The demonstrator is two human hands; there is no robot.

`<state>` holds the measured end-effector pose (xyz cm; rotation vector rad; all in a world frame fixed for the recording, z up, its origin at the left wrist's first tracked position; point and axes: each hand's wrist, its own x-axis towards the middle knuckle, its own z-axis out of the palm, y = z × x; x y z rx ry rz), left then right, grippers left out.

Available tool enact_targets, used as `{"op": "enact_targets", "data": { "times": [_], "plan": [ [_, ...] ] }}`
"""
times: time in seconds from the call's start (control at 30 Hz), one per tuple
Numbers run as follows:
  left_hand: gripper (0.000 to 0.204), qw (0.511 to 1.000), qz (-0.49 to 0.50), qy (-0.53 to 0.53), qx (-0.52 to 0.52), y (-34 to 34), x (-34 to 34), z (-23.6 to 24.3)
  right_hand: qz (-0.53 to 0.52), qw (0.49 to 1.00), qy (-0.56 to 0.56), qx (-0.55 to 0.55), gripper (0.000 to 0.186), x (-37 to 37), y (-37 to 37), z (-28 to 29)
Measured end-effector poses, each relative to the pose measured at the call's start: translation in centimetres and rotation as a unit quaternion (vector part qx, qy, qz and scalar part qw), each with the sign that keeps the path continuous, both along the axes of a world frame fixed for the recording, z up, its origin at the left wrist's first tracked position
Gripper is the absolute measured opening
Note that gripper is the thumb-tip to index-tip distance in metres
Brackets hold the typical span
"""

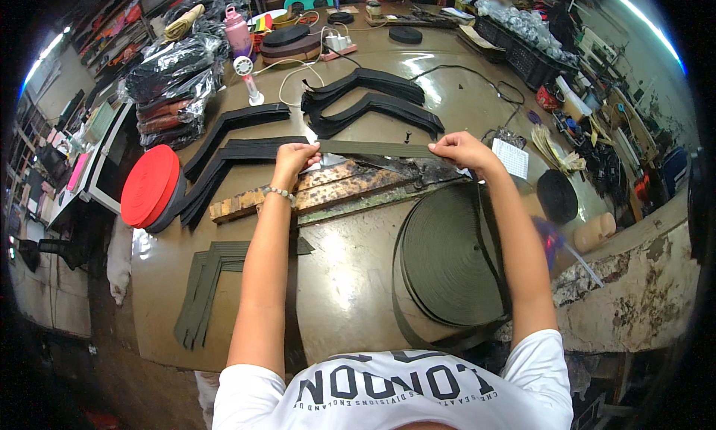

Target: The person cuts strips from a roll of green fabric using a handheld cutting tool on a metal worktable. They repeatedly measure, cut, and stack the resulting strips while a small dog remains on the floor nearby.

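A flat olive-green webbing strap [377, 148] is stretched level between my two hands. Its left end is pinched in the fingers of my left hand [294, 161], which has a bead bracelet at the wrist. My right hand [464, 151] grips the other end between thumb and fingers. Below the strap lies a scorched, spotted wooden beam [335, 184] with dark metal toward its right end. A large coil of olive webbing [451, 258] rests beside my right forearm, a length rising from it toward my right hand. Cut olive strips [205, 288] lie left of my left forearm.
Bundles of black strips [365, 94] lie beyond my hands, more [224, 158] to the left. A red webbing roll [151, 185] sits at the left table edge. A white handheld fan [250, 83], power strip [339, 46] and cable stand farther back. A black crate [514, 53] is far right.
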<state>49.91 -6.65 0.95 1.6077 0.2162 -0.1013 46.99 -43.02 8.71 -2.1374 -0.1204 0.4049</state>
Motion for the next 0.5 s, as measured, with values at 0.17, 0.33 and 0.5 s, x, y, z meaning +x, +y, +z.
{"op": "enact_targets", "data": {
  "times": [0.17,0.33,0.5],
  "plan": [
    [0.021,1.0,0.011,-0.014,0.022,-0.4,0.0,-0.2,-0.016,0.996,0.052,0.07,0.028,0.6,-0.8,-3.0],
    [0.022,0.999,0.016,-0.012,0.039,-0.6,0.0,-0.1,-0.008,0.993,0.09,0.079,0.027,0.7,-1.2,-4.8],
    [0.023,0.998,0.022,-0.023,0.052,-0.7,0.1,-0.5,0.001,0.994,0.099,0.054,0.027,0.7,-1.1,-5.0]
  ]
}}
